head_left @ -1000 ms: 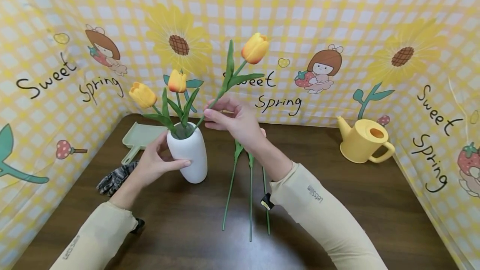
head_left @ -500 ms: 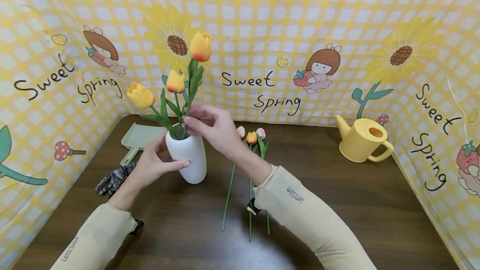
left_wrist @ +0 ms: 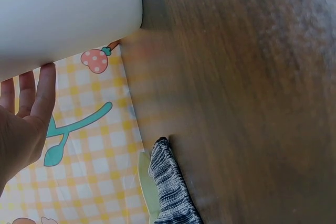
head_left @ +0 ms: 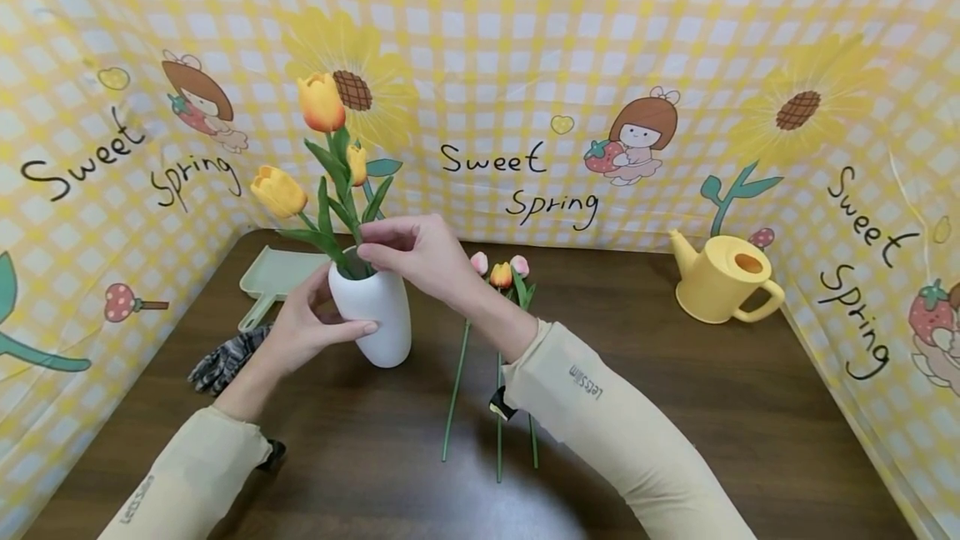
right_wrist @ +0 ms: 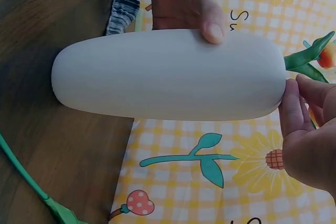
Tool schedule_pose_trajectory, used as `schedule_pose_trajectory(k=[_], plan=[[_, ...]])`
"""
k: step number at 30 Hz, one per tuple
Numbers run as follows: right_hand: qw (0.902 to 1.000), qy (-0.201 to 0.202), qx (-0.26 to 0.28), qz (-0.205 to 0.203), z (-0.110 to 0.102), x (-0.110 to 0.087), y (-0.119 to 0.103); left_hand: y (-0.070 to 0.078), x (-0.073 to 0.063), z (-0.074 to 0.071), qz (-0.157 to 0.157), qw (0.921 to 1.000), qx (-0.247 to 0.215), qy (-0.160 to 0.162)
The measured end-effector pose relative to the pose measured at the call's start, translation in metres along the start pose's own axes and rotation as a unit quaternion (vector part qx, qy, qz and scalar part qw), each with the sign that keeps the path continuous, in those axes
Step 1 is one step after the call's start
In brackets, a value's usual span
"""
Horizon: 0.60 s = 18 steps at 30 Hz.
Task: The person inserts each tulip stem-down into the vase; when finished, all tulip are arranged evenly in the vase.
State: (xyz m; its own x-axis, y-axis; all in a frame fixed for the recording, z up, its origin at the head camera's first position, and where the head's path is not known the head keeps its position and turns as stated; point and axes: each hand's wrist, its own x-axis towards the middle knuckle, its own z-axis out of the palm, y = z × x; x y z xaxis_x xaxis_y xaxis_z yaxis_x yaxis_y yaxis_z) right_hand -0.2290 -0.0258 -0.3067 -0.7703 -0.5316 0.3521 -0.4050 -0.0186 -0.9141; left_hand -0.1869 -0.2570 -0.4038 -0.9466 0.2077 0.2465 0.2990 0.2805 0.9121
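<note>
A tall white vase point(head_left: 378, 319) stands on the dark wooden table, two yellow-orange tulips leaning from its mouth: one at the left point(head_left: 279, 192), one behind point(head_left: 357, 163). My left hand point(head_left: 307, 323) grips the vase's left side, thumb across the front and fingers round the back. At the rim, my right hand point(head_left: 420, 257) pinches the stem of a third, taller orange tulip point(head_left: 322, 102), which tilts left. Its lower stem is hidden by the fingers and vase wall. In the right wrist view, that hand's fingertips lie against the vase point(right_wrist: 168, 74) rim.
Several tulips, one orange point(head_left: 501, 275) between pink ones point(head_left: 519, 267), lie right of the vase, partly under my right forearm. A pale green dustpan point(head_left: 281, 273) and a grey-black knitted glove point(head_left: 225, 363) lie left. A yellow watering can point(head_left: 720, 286) stands right.
My right hand has moved left and slightly down to the vase mouth, bringing the tall tulip from leaning right to leaning left, its stem lower in the vase. The left hand stays on the vase.
</note>
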Motion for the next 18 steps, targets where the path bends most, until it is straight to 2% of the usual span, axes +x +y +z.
schedule_pose_trajectory(k=[8, 18], plan=[[0.9997, 0.0, -0.02, 0.015, 0.0015, 0.0004, -0.0033, 0.0009, -0.0006, 0.0001, -0.004, 0.9999, 0.012, 0.004], [0.9974, 0.019, 0.058, 0.037, 0.0032, -0.0019, 0.0004, 0.0006, 0.0004, -0.0005, 0.005, 0.9999, 0.015, 0.004]])
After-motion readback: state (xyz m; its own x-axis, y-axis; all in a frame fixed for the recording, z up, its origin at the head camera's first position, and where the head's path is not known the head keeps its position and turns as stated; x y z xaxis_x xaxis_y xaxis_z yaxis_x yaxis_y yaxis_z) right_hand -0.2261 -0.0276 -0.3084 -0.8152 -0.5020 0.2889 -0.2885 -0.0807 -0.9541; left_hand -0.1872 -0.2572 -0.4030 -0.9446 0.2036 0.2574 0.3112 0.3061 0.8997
